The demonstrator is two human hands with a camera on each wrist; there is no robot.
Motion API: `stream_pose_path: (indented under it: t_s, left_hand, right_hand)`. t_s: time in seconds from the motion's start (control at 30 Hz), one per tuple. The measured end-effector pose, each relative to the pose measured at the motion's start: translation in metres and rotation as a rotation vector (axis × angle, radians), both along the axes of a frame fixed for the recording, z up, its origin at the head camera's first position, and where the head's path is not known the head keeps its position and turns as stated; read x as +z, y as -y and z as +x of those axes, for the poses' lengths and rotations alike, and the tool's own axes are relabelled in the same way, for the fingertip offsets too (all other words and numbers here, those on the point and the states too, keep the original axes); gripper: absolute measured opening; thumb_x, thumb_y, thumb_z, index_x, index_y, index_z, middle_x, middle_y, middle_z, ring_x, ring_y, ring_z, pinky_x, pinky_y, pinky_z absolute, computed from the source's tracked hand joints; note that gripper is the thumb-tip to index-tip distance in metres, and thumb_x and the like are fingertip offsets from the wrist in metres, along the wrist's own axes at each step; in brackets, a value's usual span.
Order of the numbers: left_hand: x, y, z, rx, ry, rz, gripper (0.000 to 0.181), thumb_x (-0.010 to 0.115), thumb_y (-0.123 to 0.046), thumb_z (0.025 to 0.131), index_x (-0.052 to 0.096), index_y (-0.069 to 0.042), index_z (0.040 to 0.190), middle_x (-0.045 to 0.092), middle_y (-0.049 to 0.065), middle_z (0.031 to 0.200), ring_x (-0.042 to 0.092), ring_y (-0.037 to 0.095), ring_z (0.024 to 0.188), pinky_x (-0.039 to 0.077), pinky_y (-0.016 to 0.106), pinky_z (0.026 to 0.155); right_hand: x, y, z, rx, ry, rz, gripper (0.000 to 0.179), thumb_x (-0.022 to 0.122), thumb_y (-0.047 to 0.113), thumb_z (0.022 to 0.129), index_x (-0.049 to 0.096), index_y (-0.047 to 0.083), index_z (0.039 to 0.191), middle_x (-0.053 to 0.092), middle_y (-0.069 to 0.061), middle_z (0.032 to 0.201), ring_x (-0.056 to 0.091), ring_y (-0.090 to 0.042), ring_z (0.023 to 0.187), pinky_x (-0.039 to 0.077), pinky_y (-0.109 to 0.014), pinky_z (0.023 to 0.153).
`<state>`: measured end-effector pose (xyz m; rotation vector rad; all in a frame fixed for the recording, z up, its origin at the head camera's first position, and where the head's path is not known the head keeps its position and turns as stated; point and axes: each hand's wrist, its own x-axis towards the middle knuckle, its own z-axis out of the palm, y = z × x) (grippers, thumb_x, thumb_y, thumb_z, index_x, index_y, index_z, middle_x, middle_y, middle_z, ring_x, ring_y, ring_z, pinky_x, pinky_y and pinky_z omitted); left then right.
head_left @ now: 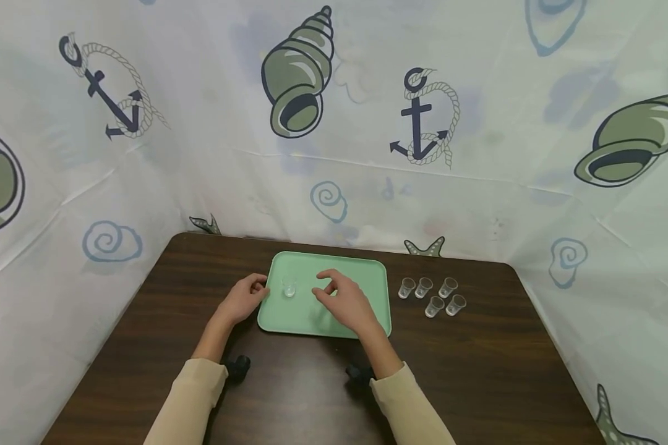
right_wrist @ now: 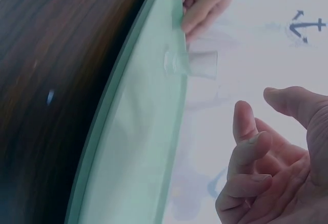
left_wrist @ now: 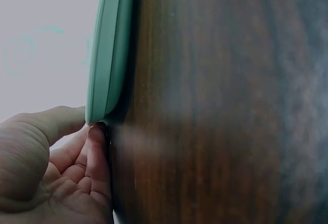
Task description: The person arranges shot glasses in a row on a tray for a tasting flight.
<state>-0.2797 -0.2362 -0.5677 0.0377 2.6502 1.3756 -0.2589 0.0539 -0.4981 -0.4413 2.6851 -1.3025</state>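
A small clear cup [head_left: 289, 287] stands upright on the left part of a green tray [head_left: 323, 327]. My left hand [head_left: 246, 299] is at the tray's left edge. In the left wrist view, the thumb of that left hand [left_wrist: 31, 167] meets the tray rim [left_wrist: 105, 75] from above while curled fingers lie beneath it, pinching the edge. Over the middle of the tray hovers my right hand [head_left: 346, 303], thumb and forefinger spread apart, holding nothing. In the right wrist view, the clear cup [right_wrist: 202, 64] stands apart from the right hand [right_wrist: 279, 167].
Several more small clear cups [head_left: 435, 306] stand on the dark wooden table [head_left: 495, 371], just right of the tray. A white curtain [head_left: 362, 204] printed with shells and anchors hangs behind and along both sides of the table.
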Motion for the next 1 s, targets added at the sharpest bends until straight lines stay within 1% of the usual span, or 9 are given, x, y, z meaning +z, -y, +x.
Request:
stream_pose_path:
  t_s: [0.2,0.27,0.37,0.5,0.6,0.73,0.83,0.93,1.0]
  left_hand:
    - [0.000,0.000,0.002,-0.001,0.006,-0.016,0.048,0.056,-0.021,0.113,0.051,0.006,0.152,0.064,0.021,0.123,0.062,0.031,0.109,0.052,0.047,0.092]
    - [0.000,-0.001,0.003,0.004,0.005,-0.019,0.048,0.056,-0.021,0.113,0.051,0.006,0.152,0.064,0.021,0.123,0.062,0.031,0.109,0.052,0.047,0.093]
    - [0.000,-0.001,0.003,0.003,0.000,-0.020,0.047,0.056,-0.020,0.113,0.051,0.006,0.152,0.063,0.021,0.122,0.062,0.031,0.108,0.052,0.046,0.092]
    - [0.002,0.000,0.003,-0.003,0.000,-0.023,0.047,0.055,-0.021,0.114,0.051,0.006,0.152,0.063,0.020,0.121,0.062,0.030,0.107,0.052,0.044,0.090]
    - [0.003,0.000,0.003,0.000,-0.001,-0.022,0.047,0.055,-0.021,0.114,0.051,0.006,0.152,0.063,0.020,0.121,0.062,0.030,0.107,0.052,0.044,0.090]
    - [0.003,-0.001,0.003,-0.003,-0.003,-0.021,0.046,0.055,-0.020,0.113,0.051,0.006,0.151,0.063,0.021,0.122,0.062,0.031,0.108,0.052,0.045,0.090]
    - [0.003,-0.001,0.003,-0.007,-0.005,-0.019,0.046,0.055,-0.019,0.113,0.051,0.007,0.151,0.063,0.021,0.121,0.062,0.031,0.107,0.052,0.045,0.090]
    - [0.003,-0.001,0.003,-0.006,-0.011,-0.023,0.046,0.055,-0.019,0.113,0.051,0.007,0.151,0.063,0.020,0.118,0.061,0.029,0.103,0.051,0.043,0.088]
    - [0.003,-0.001,0.003,-0.004,-0.016,-0.030,0.046,0.056,-0.018,0.113,0.052,0.007,0.150,0.063,0.019,0.115,0.060,0.028,0.099,0.050,0.042,0.086]
  right_hand:
    - [0.000,-0.022,0.001,-0.029,0.013,-0.079,0.040,0.069,0.041,0.106,0.068,0.019,0.140,0.074,-0.004,0.093,0.064,-0.018,0.077,0.049,-0.037,0.071]
    - [0.000,-0.029,0.002,-0.046,0.007,-0.084,0.040,0.068,0.040,0.107,0.068,0.018,0.140,0.074,-0.005,0.093,0.064,-0.017,0.077,0.049,-0.036,0.070]
    - [0.003,-0.039,0.005,-0.114,-0.039,0.001,0.039,0.068,0.041,0.106,0.068,0.021,0.140,0.074,-0.001,0.095,0.062,-0.015,0.070,0.047,-0.035,0.064]
    - [0.007,-0.055,0.008,-0.238,-0.126,0.180,0.039,0.068,0.042,0.105,0.069,0.023,0.139,0.075,0.005,0.095,0.056,-0.013,0.058,0.043,-0.035,0.054]
    - [0.010,-0.067,0.007,-0.300,-0.159,0.250,0.040,0.068,0.042,0.105,0.070,0.021,0.140,0.075,0.004,0.093,0.055,-0.013,0.057,0.042,-0.035,0.052]
    - [0.013,-0.085,0.003,-0.359,-0.154,0.276,0.042,0.066,0.043,0.106,0.069,0.020,0.142,0.073,0.002,0.094,0.058,-0.013,0.063,0.041,-0.035,0.056]
    - [0.016,-0.098,0.001,-0.399,-0.141,0.269,0.043,0.065,0.044,0.106,0.068,0.020,0.142,0.073,0.001,0.094,0.060,-0.016,0.065,0.041,-0.035,0.056]
    - [0.018,-0.108,0.000,-0.429,-0.133,0.264,0.044,0.065,0.044,0.106,0.068,0.019,0.142,0.074,-0.001,0.097,0.062,-0.019,0.068,0.042,-0.035,0.055]
    - [0.018,-0.114,-0.001,-0.441,-0.124,0.272,0.045,0.065,0.044,0.106,0.067,0.019,0.143,0.076,-0.002,0.100,0.064,-0.020,0.072,0.043,-0.035,0.057]
